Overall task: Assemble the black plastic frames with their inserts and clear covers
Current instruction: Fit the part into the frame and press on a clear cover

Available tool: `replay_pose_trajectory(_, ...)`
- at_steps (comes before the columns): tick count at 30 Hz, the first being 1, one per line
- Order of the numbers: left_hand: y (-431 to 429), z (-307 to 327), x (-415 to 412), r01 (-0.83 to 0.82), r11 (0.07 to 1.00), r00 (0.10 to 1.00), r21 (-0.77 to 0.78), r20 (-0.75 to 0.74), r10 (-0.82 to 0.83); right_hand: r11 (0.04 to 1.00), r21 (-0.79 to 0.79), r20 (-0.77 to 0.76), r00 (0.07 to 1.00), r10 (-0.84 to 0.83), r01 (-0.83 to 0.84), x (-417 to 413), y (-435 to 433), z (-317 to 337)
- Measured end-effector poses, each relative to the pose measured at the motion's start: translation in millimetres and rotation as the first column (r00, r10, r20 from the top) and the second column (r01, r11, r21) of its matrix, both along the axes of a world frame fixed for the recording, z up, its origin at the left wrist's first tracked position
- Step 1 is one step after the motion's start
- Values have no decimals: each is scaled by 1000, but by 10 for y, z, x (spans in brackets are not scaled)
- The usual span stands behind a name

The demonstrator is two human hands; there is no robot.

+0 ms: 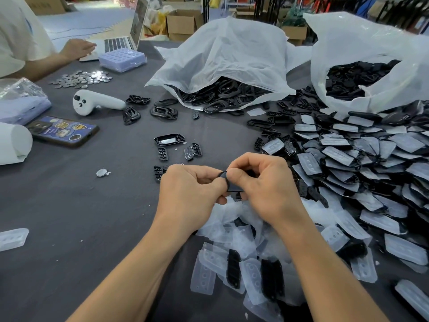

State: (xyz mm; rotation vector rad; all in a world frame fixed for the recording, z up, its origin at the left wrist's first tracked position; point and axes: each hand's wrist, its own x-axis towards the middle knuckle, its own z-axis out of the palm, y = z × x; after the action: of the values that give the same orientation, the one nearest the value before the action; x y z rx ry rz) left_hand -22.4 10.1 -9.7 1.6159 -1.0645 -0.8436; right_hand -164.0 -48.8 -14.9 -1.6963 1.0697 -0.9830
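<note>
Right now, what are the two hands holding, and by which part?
One small black plastic piece, pinched by the left hand and right hand from opposite sides; mostly hidden.

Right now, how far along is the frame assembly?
Done, it seems: a large heap of covered pieces lies at the right. In hand: the left hand and right hand both pinch one small black piece above the table. Left: two white bags hold many bare black frames, and loose clear covers lie near the wrists. Much remains, I judge.
</note>
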Motion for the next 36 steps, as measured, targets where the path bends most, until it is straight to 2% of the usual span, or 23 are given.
replay_pose_trajectory(5, 0, 2, 12, 39, 999, 998, 0, -56, -39, 992, 97, 101, 993, 65, -75, -63, -35, 42)
replay_pose_trajectory(8, -13, 7, 16, 75, 997, 989, 27, -129, -71, 988, 142, 132, 990, 39, -58, -53, -10, 35)
replay_pose_trajectory(11, -25, 12, 37, 53, 998, 979, 28, -200, -46, 967, 248, 235, 972, -6, -54, -79, -2, 50)
replay_pose_trajectory(14, -31, 10, 45, 41, 999, 971, 18, -237, -35, 965, 252, 242, 970, 14, -77, -102, 0, 58)
replay_pose_trajectory(20, -30, -5, 40, 84, 995, 975, -47, -203, -92, 971, 237, 245, 969, -28, -32, -78, -29, 56)
replay_pose_trajectory(28, -7, 22, 77, 153, 988, 970, -27, -187, -155, 976, 211, 240, 971, -1, -51, -81, -13, 56)
replay_pose_trajectory(32, -33, 3, 58, 103, 995, 987, -12, -125, -104, 975, 213, 234, 972, 13, -64, -82, 6, 63)
replay_pose_trajectory(36, -61, 7, 56, 22, 1000, 990, -6, -143, -23, 969, 234, 241, 970, 17, -76, -61, 25, 55)
